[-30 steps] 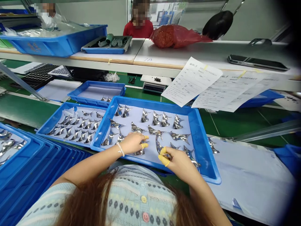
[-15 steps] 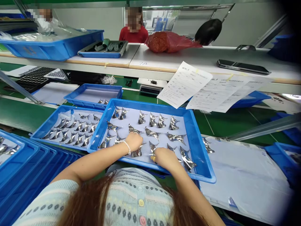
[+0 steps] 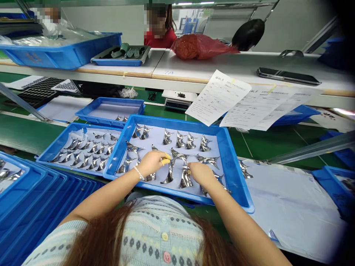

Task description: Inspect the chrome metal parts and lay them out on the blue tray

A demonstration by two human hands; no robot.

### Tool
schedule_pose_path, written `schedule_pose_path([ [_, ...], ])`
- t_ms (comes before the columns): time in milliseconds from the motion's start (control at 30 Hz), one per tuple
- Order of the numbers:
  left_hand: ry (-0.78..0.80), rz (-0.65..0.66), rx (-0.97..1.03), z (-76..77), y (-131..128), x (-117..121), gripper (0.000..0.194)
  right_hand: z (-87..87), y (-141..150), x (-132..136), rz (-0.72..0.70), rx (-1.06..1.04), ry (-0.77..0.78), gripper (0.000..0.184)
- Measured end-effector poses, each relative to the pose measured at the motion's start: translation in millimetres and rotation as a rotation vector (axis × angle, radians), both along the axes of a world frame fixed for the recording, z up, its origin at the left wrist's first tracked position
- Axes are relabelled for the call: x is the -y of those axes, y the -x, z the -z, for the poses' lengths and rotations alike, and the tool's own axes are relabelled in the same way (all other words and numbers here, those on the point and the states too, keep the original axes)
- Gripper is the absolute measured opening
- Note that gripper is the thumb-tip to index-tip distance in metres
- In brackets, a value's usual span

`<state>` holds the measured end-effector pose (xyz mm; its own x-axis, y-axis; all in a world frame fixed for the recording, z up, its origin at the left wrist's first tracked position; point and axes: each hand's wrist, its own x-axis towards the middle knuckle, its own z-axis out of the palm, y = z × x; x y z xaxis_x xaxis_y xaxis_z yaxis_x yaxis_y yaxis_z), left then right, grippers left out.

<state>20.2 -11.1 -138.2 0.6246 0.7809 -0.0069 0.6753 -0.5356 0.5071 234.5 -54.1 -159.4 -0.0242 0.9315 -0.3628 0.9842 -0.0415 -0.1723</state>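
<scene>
A blue tray [image 3: 235,173] lined with white paper holds several shiny curved metal pieces with pointed ends. My left hand [image 3: 152,162], a white bracelet at its wrist and yellow covers on its fingertips, is closed over the middle of the tray. From its fingertips a curved metal piece [image 3: 168,173] extends toward the near side. To the right, my right hand [image 3: 202,173] is closed, its fingertips pinched at the top of another metal piece [image 3: 186,179]. The exact contact there is partly hidden by the fingers.
A smaller blue tray [image 3: 65,136] of similar pieces adjoins on the left, near stacked blue trays [image 3: 55,199]. Paper sheets [image 3: 219,98] hang from the shelf [image 3: 166,77] above. A white-covered surface [image 3: 288,203] lies at right. Two people sit beyond the shelf.
My left hand has drawn back slightly left, and a metal piece now shows at its fingertips. My right hand has shifted right and a little farther away, uncovering another piece.
</scene>
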Motion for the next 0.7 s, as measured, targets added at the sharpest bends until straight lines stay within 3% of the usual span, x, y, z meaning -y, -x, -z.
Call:
schedule_pose_path([
  [133, 0.293, -0.093, 0.514, -21.0, 5.7, 14.3, 0.017, -22.3, 8.8, 12.0, 0.005, -0.222, -0.106, 0.029],
  [233, 0.393, -0.117, 0.751, -31.8, 7.2, 25.1, 0.016, -34.5, 25.3, 29.9, 0.015, -0.818, -0.089, 0.048],
  [300, 0.417, -0.104, 0.834, -36.6, 8.0, 30.8, 0.019, -40.6, 36.5, 41.3, 0.090, -1.270, -0.043, 0.045],
  [367, 0.429, -0.065, 0.863, -40.4, 9.6, 35.0, 0.024, -47.3, 44.8, 50.0, 0.156, -1.468, -0.065, 0.038],
  [433, 0.415, -0.040, 0.855, -43.7, 12.8, 37.8, 0.030, -55.6, 48.6, 56.4, 0.172, -1.451, -0.172, 0.031],
  [533, 0.326, -0.026, 0.798, -49.0, 19.9, 40.2, 0.040, -69.5, 48.1, 64.8, 0.155, -1.207, -0.411, 0.020],
  [700, -0.044, 0.154, 0.685, -58.3, 27.9, 43.5, 0.044, -84.2, 45.3, 75.3, 0.013, -0.844, -0.689, 0.015],
])
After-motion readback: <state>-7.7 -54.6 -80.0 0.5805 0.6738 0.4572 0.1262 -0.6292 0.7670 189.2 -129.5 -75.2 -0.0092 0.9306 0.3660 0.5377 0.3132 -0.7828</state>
